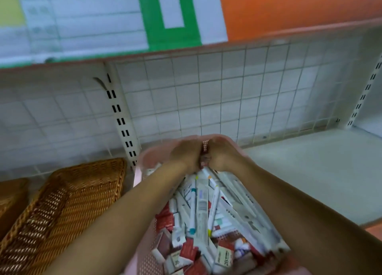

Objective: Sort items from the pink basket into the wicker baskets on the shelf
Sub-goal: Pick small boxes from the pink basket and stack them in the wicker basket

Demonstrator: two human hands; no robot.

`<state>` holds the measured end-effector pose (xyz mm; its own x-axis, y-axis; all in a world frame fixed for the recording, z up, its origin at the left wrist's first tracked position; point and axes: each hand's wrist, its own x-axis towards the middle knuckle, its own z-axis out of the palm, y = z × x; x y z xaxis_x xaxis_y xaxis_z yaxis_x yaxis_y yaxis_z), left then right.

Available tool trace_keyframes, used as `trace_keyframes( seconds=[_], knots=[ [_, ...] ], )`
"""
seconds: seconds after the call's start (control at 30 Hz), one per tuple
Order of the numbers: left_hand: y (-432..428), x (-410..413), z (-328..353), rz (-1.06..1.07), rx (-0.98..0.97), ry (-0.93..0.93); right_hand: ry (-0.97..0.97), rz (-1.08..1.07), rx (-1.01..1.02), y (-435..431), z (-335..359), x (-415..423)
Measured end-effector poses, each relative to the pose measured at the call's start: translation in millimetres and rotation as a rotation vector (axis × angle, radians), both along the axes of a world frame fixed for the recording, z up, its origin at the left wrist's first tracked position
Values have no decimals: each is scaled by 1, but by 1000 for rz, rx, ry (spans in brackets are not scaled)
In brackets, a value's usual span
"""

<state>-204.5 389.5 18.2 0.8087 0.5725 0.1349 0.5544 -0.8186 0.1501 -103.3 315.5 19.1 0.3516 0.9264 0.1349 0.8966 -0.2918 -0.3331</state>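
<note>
Two hands meet over the far end of the pink basket (144, 258). The left hand (184, 155) and right hand (224, 152) have their fingers curled, and together they grip a small item (205, 150) pressed between them. Motion blur leaves its kind unclear. The pink basket sits on the shelf (310, 171), heaped with white pens (193, 208) and red boxes (167, 219), and both forearms cross over it. To its left lies a wicker basket (68, 208), with a second wicker basket (10, 196) cut off by the frame edge. Behind stand a wire grid panel (227, 88) and a slotted upright (122, 119). The pink basket's near end is out of frame.
</note>
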Motion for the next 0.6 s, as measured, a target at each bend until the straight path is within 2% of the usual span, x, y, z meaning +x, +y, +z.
trace_keyframes(
  seconds=[0.07,0.17,0.27,0.4,0.6],
  knots=[
    [-3,-10,5,48,-34,-26,-21,16,6,-4,4,-3],
    [-10,-32,17,150,-107,-53,-93,60,-141,-5,20,-15],
    [-16,-58,30,222,-265,-265,-44,121,-165,-9,42,-36],
    [-23,-92,40,312,-370,-472,33,250,-53,-20,67,-67],
    [-41,-136,36,371,-550,-762,-3,335,57,-35,81,-99]
  ],
)
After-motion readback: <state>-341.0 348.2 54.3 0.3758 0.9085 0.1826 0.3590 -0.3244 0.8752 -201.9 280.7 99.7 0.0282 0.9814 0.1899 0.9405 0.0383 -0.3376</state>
